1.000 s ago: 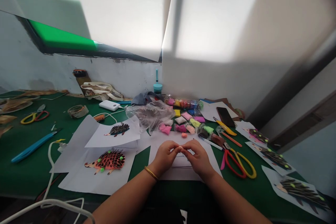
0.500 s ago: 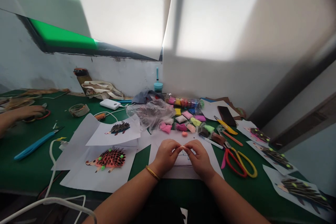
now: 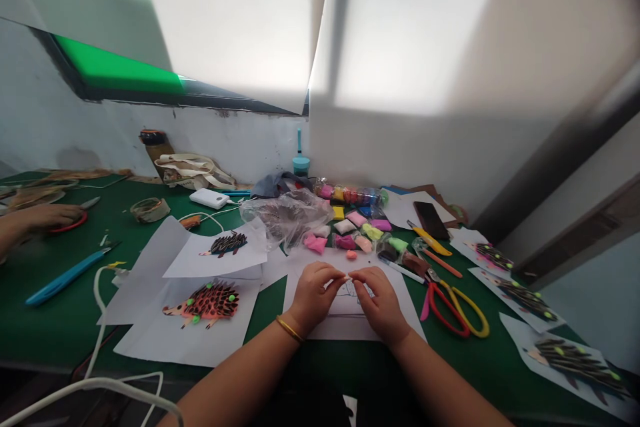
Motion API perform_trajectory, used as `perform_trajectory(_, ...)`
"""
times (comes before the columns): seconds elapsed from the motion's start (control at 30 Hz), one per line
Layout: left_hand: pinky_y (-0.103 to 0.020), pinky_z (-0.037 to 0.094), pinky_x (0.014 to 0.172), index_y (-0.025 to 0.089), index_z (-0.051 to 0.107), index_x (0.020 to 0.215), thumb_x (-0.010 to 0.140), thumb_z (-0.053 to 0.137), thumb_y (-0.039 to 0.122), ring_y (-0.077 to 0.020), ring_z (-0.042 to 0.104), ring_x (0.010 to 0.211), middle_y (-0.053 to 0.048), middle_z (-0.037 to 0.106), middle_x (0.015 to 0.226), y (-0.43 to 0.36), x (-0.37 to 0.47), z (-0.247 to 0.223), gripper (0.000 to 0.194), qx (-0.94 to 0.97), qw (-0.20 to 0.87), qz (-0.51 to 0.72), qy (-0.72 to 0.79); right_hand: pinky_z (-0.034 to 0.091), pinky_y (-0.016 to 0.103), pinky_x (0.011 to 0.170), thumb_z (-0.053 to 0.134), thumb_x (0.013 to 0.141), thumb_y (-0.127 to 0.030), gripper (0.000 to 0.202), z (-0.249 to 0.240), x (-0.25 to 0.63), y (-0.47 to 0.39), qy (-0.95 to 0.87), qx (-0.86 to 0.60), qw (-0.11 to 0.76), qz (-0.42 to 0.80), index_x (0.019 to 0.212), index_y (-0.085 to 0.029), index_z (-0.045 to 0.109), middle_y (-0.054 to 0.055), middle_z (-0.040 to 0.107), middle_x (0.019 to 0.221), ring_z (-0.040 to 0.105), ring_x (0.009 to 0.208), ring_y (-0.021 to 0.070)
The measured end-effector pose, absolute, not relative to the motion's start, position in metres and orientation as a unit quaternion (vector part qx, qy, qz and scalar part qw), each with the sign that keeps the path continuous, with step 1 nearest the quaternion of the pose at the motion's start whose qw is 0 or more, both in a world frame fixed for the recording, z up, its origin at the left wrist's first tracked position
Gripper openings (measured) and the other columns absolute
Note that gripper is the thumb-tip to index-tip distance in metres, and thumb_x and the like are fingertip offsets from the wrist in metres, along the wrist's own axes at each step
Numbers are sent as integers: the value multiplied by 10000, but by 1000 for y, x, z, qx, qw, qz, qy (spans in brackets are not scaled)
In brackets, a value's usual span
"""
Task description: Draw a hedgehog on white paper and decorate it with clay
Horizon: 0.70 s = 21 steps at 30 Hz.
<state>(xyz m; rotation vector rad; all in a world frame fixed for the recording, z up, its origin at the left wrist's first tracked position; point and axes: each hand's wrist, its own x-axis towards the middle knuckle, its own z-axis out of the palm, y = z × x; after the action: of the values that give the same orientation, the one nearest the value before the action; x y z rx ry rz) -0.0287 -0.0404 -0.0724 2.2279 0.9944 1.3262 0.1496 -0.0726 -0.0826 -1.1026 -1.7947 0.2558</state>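
Note:
My left hand (image 3: 319,291), with a gold bangle at its wrist, is closed in a fingertip pinch. Facing it, my right hand (image 3: 377,295) pinches too, the fingertips of both nearly meeting. Between them shows a tiny pale bit that looks like modelling clay, mostly hidden by the fingers. Both hands are above a white sheet (image 3: 325,330) with a line drawing (image 3: 346,290), partly covered by the right hand. Just beyond the fingertips lies a small orange-pink clay lump (image 3: 351,255) on the sheet.
Colourful clay packets (image 3: 345,227) and a plastic bag (image 3: 287,217) lie behind. To the right are scissors (image 3: 453,310), a pen (image 3: 405,269), a phone (image 3: 431,220) and hedgehog pictures (image 3: 530,300). Left are a hedgehog picture (image 3: 210,305), a blue cutter (image 3: 70,277) and another person's hand (image 3: 55,215) with scissors.
My fingertips have drawn slightly apart, and less of the pale bit shows between them. At the far left, the other person's hand and scissors have shifted slightly.

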Motion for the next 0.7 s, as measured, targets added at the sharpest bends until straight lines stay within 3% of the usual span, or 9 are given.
perform_trajectory(0.2, -310, 473, 783, 198, 697, 825, 896, 627, 340, -178, 598, 810, -36, 659, 799, -41, -28, -71, 173, 774, 242, 462, 359, 454, 400, 817, 584, 913, -320, 119, -82, 149, -72, -745, -460, 469, 113, 929, -242, 672, 52, 668, 887, 591, 882, 233)
perform_trajectory(0.4, -295, 486, 804, 221, 744, 925, 892, 637, 359, -176, 620, 854, -43, 673, 870, -39, -26, -76, 178, 766, 314, 451, 334, 459, 383, 808, 589, 918, -326, 115, -85, 150, -69, -724, -457, 495, 149, 929, -243, 669, 50, 670, 903, 585, 898, 223)
perform_trajectory(0.7, -330, 484, 839, 237, 733, 1027, 855, 684, 285, -199, 602, 913, -56, 672, 927, -42, -28, -77, 185, 786, 250, 445, 349, 438, 344, 723, 610, 861, -245, 115, -91, 147, -67, -712, -476, 504, 113, 753, -226, 577, 12, 595, 747, 552, 771, 197)
